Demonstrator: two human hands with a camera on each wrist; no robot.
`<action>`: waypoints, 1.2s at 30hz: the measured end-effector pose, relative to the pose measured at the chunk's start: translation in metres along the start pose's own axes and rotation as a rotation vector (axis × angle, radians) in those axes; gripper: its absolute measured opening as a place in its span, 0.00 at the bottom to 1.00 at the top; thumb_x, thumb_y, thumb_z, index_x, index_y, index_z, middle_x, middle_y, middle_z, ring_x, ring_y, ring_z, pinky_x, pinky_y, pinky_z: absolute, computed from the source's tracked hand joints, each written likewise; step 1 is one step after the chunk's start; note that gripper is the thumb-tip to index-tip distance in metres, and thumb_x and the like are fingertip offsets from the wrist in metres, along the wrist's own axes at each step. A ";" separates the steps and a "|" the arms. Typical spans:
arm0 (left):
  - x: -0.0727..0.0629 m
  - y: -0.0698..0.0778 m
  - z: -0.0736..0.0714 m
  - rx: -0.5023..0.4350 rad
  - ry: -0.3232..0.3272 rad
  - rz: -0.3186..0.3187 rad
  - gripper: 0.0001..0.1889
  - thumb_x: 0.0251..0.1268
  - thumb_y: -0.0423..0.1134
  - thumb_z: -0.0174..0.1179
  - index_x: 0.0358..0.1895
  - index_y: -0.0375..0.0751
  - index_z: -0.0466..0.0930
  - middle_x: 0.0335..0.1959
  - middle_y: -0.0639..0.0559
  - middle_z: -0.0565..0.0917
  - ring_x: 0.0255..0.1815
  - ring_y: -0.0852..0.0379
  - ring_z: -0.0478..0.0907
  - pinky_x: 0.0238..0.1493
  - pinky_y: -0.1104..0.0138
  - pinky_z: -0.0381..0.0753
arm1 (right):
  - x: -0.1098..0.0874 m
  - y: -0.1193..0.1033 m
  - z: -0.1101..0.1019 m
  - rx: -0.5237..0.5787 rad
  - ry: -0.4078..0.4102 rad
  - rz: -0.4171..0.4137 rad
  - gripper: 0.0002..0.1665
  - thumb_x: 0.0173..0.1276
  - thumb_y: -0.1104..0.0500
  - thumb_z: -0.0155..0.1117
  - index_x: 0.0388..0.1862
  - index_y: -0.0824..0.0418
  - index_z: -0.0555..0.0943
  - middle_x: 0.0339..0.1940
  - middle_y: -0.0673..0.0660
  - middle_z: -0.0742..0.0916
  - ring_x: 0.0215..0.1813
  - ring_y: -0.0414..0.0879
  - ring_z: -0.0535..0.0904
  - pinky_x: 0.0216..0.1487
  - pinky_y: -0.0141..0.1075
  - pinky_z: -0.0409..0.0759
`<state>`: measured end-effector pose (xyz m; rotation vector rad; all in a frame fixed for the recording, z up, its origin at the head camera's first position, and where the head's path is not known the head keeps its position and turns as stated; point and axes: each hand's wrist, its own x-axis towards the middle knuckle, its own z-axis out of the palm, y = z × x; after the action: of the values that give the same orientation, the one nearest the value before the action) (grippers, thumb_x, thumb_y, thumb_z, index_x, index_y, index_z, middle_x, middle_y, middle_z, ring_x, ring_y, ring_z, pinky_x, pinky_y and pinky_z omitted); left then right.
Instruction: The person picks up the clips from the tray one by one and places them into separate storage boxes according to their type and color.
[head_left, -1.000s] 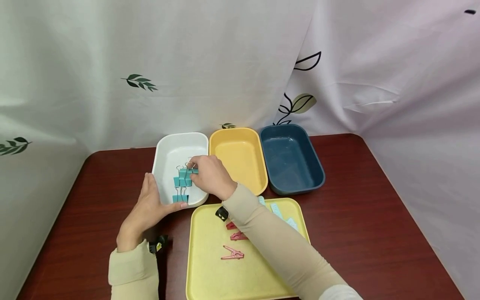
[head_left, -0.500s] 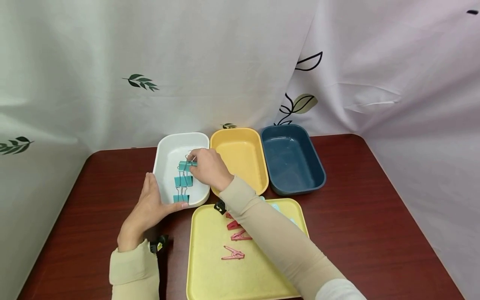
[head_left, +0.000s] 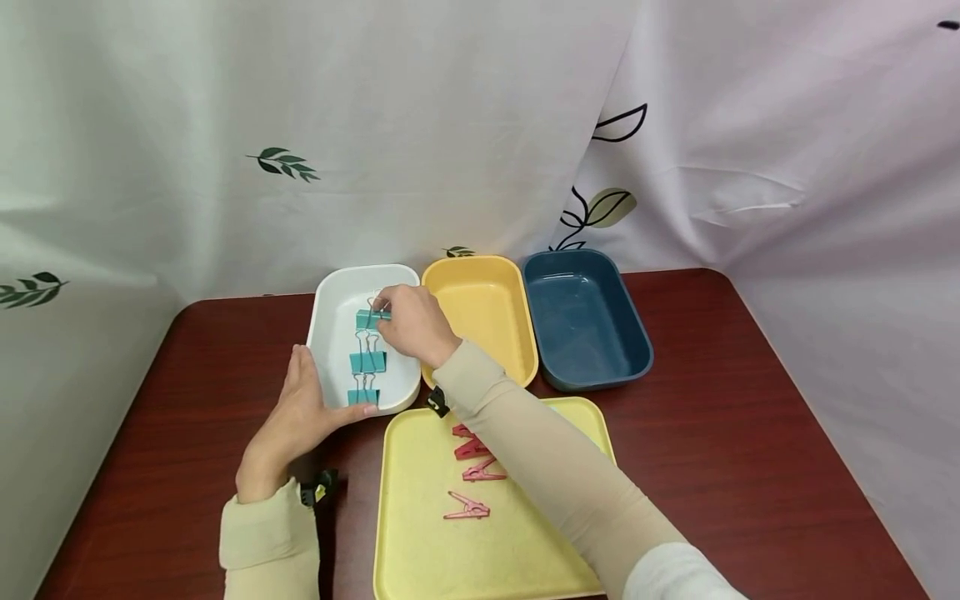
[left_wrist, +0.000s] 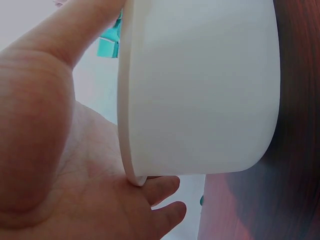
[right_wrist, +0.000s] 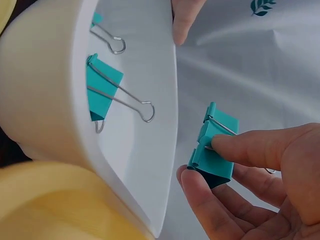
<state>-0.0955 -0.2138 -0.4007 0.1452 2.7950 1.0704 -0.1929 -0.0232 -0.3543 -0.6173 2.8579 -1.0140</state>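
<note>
My right hand [head_left: 416, 327] pinches a teal binder clip [right_wrist: 220, 150] between thumb and fingers, over the far part of the white bin [head_left: 327, 308]. In the right wrist view the clip's metal handle shows beside the thumb. Two more teal binder clips, a middle one [head_left: 367, 362] and a near one [head_left: 363, 397], lie in a column in the bin, handles pointing away from me. At the bin's near left corner my left hand [head_left: 296, 417] spreads with straight fingers along the outer side, and its thumb rests on the front rim.
A yellow bin [head_left: 480, 312] and a dark blue bin [head_left: 588, 325] stand in a row right of the white one. On the yellow tray [head_left: 450, 558] in front lie several pink and red clothespins [head_left: 467, 507]. My right forearm covers part of the tray. A curtain [head_left: 450, 125] hangs behind.
My right hand has moved away from me inside the white bin, taking the held binder clip farther from the other two. My left hand has stayed at the corner.
</note>
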 end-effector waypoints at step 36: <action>0.002 0.001 -0.002 0.027 -0.021 -0.046 0.75 0.52 0.62 0.74 0.74 0.25 0.18 0.77 0.26 0.26 0.77 0.30 0.33 0.69 0.37 0.55 | 0.032 0.000 0.027 -0.054 -0.047 0.182 0.12 0.67 0.61 0.70 0.49 0.56 0.89 0.48 0.51 0.89 0.44 0.41 0.82 0.41 0.28 0.81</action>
<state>-0.0980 -0.2142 -0.3993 0.0944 2.7808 1.0149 -0.2179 -0.0520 -0.3727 -0.3698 2.8456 -0.8854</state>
